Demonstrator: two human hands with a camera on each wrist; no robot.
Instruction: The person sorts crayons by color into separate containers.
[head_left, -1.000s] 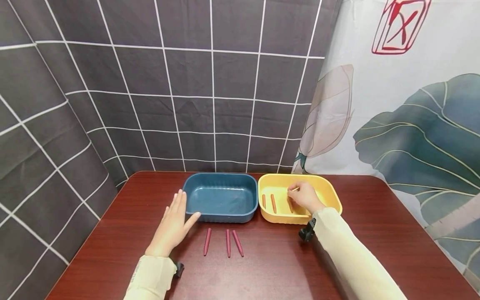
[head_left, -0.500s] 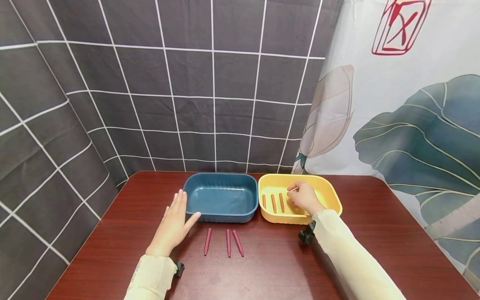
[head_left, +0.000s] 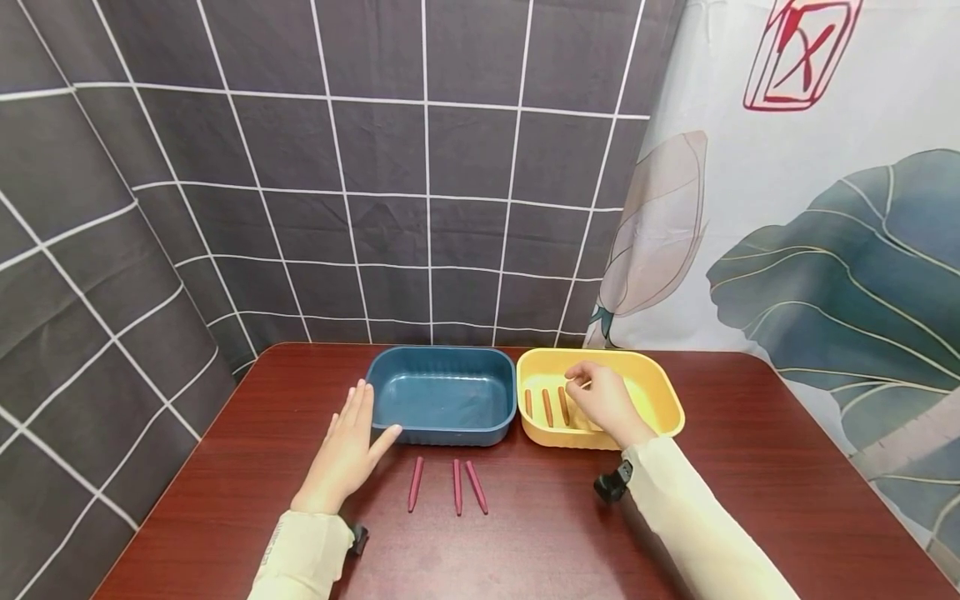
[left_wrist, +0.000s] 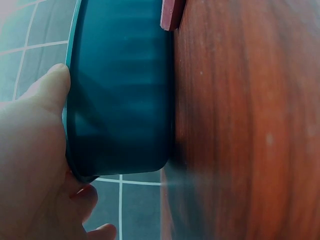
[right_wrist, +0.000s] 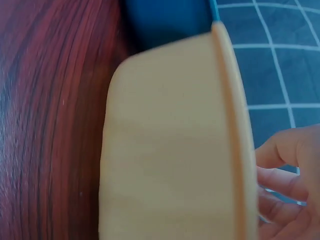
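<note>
My left hand [head_left: 341, 454] rests against the left end of the blue basket [head_left: 442, 437], fingers straight and thumb spread near its front corner. In the left wrist view that thumb touches the rim. My right hand [head_left: 606, 404] hovers over the yellow basket [head_left: 660, 392], thumb and fingers loosely bent, with nothing visible between them. Inside the yellow basket, left of that hand, lie three orange crayons [head_left: 547, 407], side by side; the hand is nearest the rightmost. The right wrist view has the fingers partly hidden behind the basket's wall.
Three dark red crayons [head_left: 457, 487] lie on the brown table [head_left: 540, 533] in front of the blue basket. Both baskets stand side by side near the table's back edge. A dark grid-patterned cloth [head_left: 375, 225] hangs behind, with a leaf-printed cloth [head_left: 825, 275] at right.
My right hand has let go of the third orange crayon, which now lies beside the other two. Since then the hand has shifted slightly left and nearer me. My left hand has stayed put.
</note>
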